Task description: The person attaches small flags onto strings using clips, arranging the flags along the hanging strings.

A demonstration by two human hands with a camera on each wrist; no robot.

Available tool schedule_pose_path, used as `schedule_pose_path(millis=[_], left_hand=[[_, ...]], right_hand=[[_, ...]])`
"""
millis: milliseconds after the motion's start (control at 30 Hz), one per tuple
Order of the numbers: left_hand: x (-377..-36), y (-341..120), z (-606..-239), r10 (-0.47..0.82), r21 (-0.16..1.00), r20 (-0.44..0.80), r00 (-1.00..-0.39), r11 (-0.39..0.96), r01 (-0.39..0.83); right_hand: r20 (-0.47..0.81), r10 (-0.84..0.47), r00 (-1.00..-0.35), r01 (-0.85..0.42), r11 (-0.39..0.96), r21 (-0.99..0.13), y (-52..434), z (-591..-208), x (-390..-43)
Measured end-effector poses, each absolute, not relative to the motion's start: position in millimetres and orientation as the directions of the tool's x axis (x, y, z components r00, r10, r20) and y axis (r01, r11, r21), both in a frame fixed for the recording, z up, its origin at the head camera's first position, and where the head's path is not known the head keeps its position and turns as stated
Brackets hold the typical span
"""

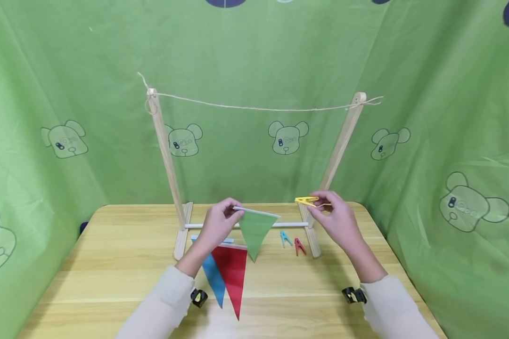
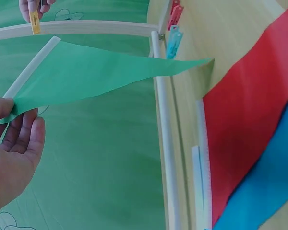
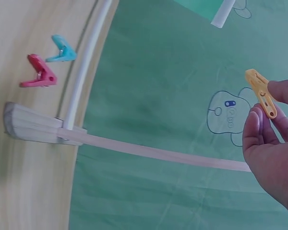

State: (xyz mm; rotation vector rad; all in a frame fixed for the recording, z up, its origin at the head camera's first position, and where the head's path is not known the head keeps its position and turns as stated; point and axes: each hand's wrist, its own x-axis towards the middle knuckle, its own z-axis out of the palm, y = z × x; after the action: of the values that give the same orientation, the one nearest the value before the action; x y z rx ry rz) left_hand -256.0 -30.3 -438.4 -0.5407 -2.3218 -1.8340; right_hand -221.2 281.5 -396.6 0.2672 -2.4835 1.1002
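While left hand (image 1: 217, 225) pinches the green flag (image 1: 254, 231) by its white top strip, right hand (image 1: 337, 217) pinches a yellow clothespin (image 1: 307, 201), both raised over the table (image 1: 110, 263).
Flag hangs point down in front of the wooden rack (image 1: 169, 160), string (image 1: 258, 108) above it bare. Red flag (image 1: 233, 273) lies over blue flag (image 1: 214, 280) flat on the table, probably overlapping. Blue clothespin (image 1: 285, 238) and red clothespin (image 1: 299, 246) lie just beside the rack's right foot, no container around them.

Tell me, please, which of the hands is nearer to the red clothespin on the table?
The right. The right hand holds a yellow clothespin just above and right of the red clothespin. The left hand, pinching the green flag, is farther away on its left.
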Motion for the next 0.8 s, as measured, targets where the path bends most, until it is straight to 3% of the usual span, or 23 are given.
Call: schedule_pose_path(millis=[800], left_hand=[[-276, -21, -407, 0.172, 0.899, 0.382, -0.908, 0.158, 0.408]], right_hand=[[0.502, 0.005, -0.865, -0.366, 0.677, -0.638, 285, -362, -229]])
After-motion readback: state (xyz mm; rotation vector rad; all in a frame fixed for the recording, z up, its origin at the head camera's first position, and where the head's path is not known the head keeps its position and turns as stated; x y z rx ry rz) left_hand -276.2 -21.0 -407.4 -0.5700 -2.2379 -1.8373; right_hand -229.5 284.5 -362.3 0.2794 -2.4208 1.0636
